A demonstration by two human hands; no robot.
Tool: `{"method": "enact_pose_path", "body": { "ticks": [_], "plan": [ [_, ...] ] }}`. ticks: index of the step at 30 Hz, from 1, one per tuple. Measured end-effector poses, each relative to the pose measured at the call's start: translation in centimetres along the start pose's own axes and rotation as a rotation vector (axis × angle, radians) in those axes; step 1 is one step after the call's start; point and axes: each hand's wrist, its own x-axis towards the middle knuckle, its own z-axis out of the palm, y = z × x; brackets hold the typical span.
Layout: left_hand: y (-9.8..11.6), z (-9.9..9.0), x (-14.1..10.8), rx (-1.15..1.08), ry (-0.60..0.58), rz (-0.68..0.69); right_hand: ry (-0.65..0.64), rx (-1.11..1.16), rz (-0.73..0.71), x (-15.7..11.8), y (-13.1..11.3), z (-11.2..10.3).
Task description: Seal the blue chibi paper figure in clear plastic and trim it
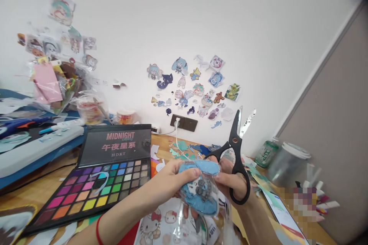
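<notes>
- Blue sticker [201, 189] in a clear plastic wrap sits between my two hands, held up just above the counter [43, 191].
- My left hand [179, 178] is closed on the sticker, fingers curled over its upper left edge and thumb against its face.
- My right hand [231, 178] is gripping the black scissors [237, 149]; fingers pass through the handle loops, and the same hand touches the sticker's right side.
- I see the scissor blades parted and pointing up toward the wall [201, 19].
- Just below my hands lies a printed sheet [163, 222] with cartoon cats, partly under clear plastic.
- Left of my left arm an eyeshadow palette [97, 183] lies open on the counter, its lid raised and its rows of colours showing.
- Paper scraps [184, 149] lie on the counter behind the hands, near the wall.
- Many small stickers [195, 84] are stuck on the wall above a socket [184, 123].
- At the right stand a green bottle [266, 153] and a clear jar [287, 164].
</notes>
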Motion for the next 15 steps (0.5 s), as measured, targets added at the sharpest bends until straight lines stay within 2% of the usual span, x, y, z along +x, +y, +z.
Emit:
{"method": "enact_pose_path", "body": {
  "ticks": [4,10,15],
  "plan": [
    [-0.2,0.1,0.0,-0.075,0.019,-0.039,0.015,0.011,0.04,-0.4,-0.2,-0.2],
    [-0.3,0.1,0.0,-0.164,0.006,-0.072,-0.083,-0.046,0.03,-0.6,-0.4,-0.1],
    [-0.4,-0.1,0.2,-0.222,0.045,-0.058,0.06,0.035,-0.124,-0.2,0.7,0.6]
  ]
}}
